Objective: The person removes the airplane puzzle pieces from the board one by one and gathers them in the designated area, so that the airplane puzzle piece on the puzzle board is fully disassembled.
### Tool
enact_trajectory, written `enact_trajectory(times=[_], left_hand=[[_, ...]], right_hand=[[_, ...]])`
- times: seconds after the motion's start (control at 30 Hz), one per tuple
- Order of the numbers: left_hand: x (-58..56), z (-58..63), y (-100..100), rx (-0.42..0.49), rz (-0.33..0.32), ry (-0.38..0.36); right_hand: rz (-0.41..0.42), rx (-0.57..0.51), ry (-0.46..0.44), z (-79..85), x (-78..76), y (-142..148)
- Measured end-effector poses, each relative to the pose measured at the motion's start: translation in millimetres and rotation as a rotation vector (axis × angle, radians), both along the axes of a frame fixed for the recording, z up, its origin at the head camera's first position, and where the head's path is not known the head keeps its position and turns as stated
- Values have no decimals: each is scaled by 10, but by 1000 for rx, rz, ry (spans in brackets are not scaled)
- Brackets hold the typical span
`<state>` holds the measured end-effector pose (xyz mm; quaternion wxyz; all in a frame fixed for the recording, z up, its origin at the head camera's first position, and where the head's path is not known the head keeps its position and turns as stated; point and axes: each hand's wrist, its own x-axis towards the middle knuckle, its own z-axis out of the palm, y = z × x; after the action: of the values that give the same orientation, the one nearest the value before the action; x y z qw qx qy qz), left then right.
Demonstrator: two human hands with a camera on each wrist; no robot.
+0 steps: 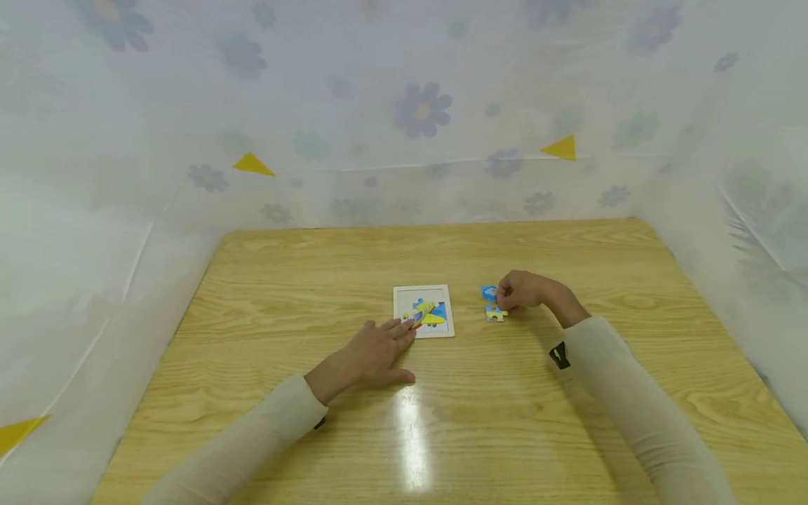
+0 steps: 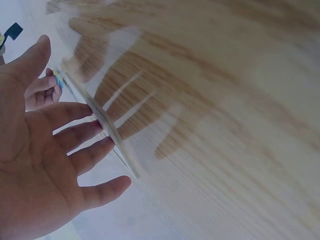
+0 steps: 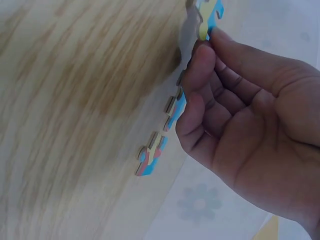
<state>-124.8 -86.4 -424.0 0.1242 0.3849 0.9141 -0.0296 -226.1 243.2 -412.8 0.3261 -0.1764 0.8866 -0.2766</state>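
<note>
A small square puzzle tray [image 1: 451, 315] with a pale frame lies mid-table, holding a partly assembled picture of a yellow airplane on blue. My left hand [image 1: 379, 351] lies flat with fingers spread, fingertips over the tray's near left corner. In the left wrist view those fingers [image 2: 82, 137] reach the frame's edge. To the tray's right, my right hand [image 1: 524, 291] pinches a yellow-and-blue puzzle piece [image 3: 211, 19] between thumb and index finger. Beside it is a blue puzzle piece [image 1: 488, 292]. Further pieces show past the curled fingers, including a red, yellow and blue one [image 3: 151, 157].
The wood-grain table [image 1: 303, 266] is glossy and reflects the left hand. Pale flowered curtains [image 1: 379, 182] with yellow triangles enclose it at the back and sides. A black clip [image 1: 559, 355] sits at the right sleeve cuff.
</note>
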Motion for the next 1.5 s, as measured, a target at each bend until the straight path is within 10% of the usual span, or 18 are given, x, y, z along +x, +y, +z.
enact_trajectory(times=[0.63,1.5], left_hand=[[7,1,-3,4,7,-6],[2,4,20,23,23,-34]], right_hand=[[-5,106,101,46,4,-65],[14,-14,231,9,-24,-701]])
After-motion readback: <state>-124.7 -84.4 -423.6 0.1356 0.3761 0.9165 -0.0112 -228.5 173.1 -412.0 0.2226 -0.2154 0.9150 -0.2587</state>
